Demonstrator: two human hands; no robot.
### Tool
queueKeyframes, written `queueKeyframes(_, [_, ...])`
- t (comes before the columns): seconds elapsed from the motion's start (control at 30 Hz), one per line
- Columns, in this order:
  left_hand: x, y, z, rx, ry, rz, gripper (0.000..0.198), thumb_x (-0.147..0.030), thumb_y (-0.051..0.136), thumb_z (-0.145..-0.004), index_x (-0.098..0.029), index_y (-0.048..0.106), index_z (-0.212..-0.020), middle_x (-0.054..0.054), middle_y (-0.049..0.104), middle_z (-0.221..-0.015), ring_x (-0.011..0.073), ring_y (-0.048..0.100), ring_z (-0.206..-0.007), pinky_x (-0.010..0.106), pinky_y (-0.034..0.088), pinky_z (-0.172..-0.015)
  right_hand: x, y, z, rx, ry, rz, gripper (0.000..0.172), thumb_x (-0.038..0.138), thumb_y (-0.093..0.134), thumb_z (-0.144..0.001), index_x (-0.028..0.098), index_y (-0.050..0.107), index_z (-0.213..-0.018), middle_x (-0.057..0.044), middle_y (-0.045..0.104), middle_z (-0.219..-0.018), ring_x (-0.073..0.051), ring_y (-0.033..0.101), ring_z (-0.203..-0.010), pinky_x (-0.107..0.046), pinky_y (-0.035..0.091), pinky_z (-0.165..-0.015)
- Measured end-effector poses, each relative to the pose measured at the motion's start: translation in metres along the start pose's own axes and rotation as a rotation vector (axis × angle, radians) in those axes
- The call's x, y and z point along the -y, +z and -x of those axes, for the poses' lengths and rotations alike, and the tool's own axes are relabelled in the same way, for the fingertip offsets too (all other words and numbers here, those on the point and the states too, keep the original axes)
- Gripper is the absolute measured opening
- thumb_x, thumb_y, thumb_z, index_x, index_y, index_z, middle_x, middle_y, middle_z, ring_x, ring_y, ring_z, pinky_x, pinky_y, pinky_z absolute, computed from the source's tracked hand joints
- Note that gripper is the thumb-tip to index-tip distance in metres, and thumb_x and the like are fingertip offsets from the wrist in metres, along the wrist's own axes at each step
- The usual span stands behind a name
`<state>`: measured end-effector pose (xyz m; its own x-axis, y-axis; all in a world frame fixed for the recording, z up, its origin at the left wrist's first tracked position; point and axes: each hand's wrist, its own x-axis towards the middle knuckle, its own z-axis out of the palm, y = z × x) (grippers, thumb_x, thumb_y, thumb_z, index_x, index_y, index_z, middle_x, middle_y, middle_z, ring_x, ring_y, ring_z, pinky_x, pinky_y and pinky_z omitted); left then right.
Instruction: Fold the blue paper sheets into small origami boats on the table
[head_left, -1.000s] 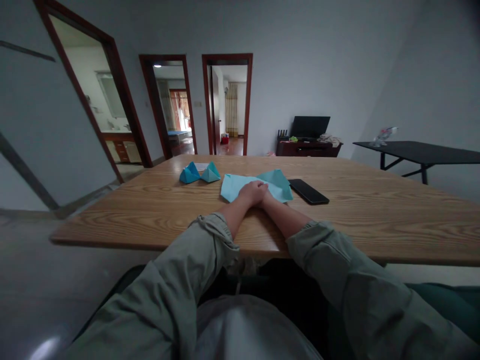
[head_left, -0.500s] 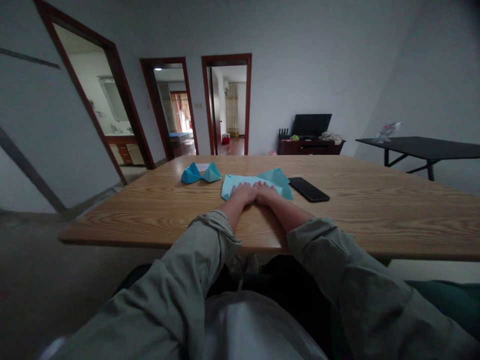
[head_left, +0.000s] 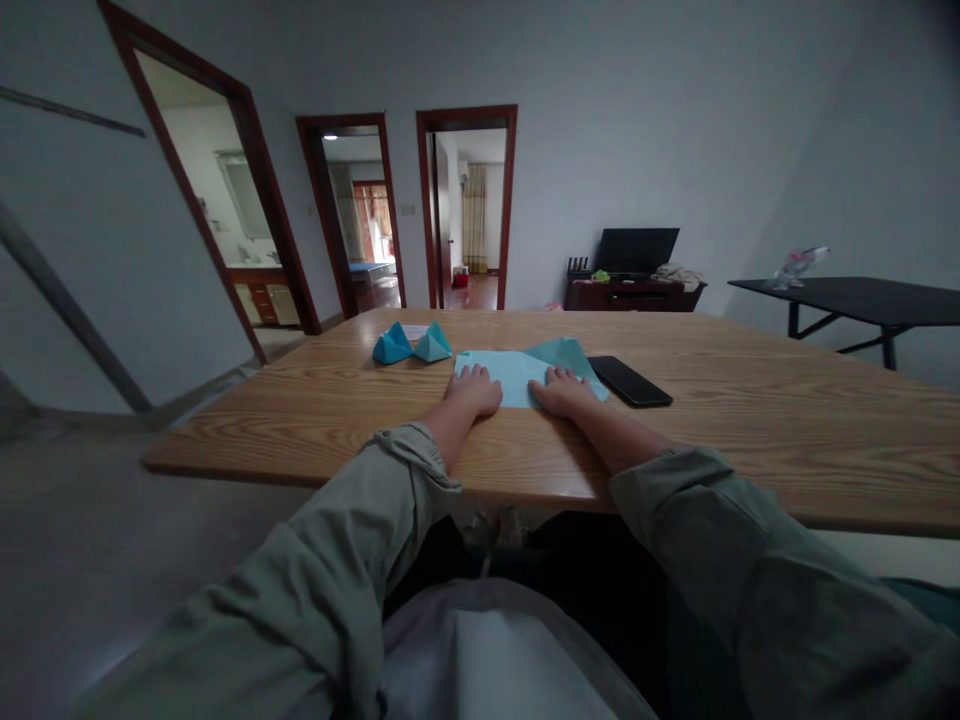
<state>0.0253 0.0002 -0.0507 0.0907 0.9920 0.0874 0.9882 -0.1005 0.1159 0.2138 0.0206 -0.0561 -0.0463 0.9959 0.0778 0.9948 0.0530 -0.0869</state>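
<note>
A light blue sheet of paper [head_left: 514, 378] lies in front of me on the table, partly folded. My left hand [head_left: 475, 390] rests flat on its left end, fingers stretched forward. On the right part of the sheet lies my right hand [head_left: 562, 391], open, palm down, with the thumb pointing inward. Beyond that hand, a raised teal piece of paper [head_left: 564, 352] shows; whether it belongs to the same sheet I cannot tell. Left of the paper stand two folded paper shapes, one darker blue [head_left: 392, 344] and one pale teal [head_left: 433, 343].
The wooden table [head_left: 315, 410] has its front edge close to me. A black phone [head_left: 631, 381] lies right of the paper. Farther off are a black table [head_left: 855, 298] at the right and a television [head_left: 639, 250] on a low cabinet [head_left: 634, 295].
My hands were together at the middle of the paper. They have moved apart, the left to the left end and the right to the right part, uncovering the middle.
</note>
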Motion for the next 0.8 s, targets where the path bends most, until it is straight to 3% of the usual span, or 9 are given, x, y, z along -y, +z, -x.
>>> queueKeyframes(0.17, [0.014,-0.003,0.002,0.052,0.006,-0.014,0.069,-0.05,0.017,-0.091,-0.012,0.023,-0.148,0.011,0.014,-0.156,0.0314,0.014,-0.142,0.05,0.016,-0.113,-0.014,-0.002,0.008,-0.017,0.011,0.013,0.081,0.063,0.02,-0.088,0.007,0.027,-0.146,-0.019,0.023,-0.152,-0.035,0.02,-0.139,-0.055,0.016,-0.109])
queueKeyframes(0.33, [0.033,-0.012,0.012,0.147,0.088,-0.05,0.07,-0.051,0.015,-0.092,-0.013,0.017,-0.15,0.011,0.009,-0.157,0.0306,0.012,-0.143,0.053,0.013,-0.113,-0.02,-0.006,0.027,-0.031,0.04,0.075,0.083,0.062,0.02,-0.089,-0.002,0.034,-0.14,-0.027,0.033,-0.144,-0.036,0.03,-0.134,-0.047,0.023,-0.108])
queueKeyframes(0.43, [0.05,-0.019,0.026,0.168,0.112,-0.069,0.069,-0.051,0.012,-0.092,-0.014,0.014,-0.15,0.01,0.005,-0.157,0.03,0.007,-0.144,0.055,0.012,-0.113,-0.025,-0.009,0.043,-0.028,0.032,0.115,0.085,0.061,0.021,-0.089,-0.006,0.034,-0.139,-0.03,0.034,-0.143,-0.035,0.029,-0.135,-0.042,0.021,-0.109])
queueKeyframes(0.57, [0.072,-0.024,0.05,0.222,0.168,-0.087,0.065,-0.049,0.01,-0.094,-0.019,0.01,-0.151,0.006,0.003,-0.157,0.0325,0.006,-0.143,0.059,0.012,-0.111,-0.029,-0.014,0.06,-0.007,0.069,0.118,0.088,0.066,0.02,-0.087,-0.002,0.028,-0.143,-0.028,0.029,-0.146,-0.036,0.026,-0.136,-0.044,0.02,-0.109])
queueKeyframes(0.7, [0.086,-0.034,0.074,0.228,0.215,-0.102,0.061,-0.048,0.01,-0.095,-0.024,0.014,-0.151,0.003,0.006,-0.157,0.0318,0.007,-0.143,0.057,0.014,-0.111,-0.027,-0.018,0.071,0.003,0.074,0.152,0.09,0.067,0.019,-0.087,-0.004,0.031,-0.141,-0.03,0.031,-0.144,-0.037,0.028,-0.135,-0.044,0.021,-0.108])
queueKeyframes(0.8, [0.092,-0.053,0.086,0.268,0.213,-0.127,0.057,-0.047,0.024,-0.095,-0.03,0.022,-0.148,0.001,0.015,-0.156,0.0302,0.012,-0.143,0.054,0.015,-0.112,-0.024,-0.021,0.077,-0.007,0.05,0.191,0.088,0.065,0.02,-0.087,-0.004,0.033,-0.14,-0.03,0.033,-0.143,-0.037,0.029,-0.135,-0.046,0.021,-0.107])
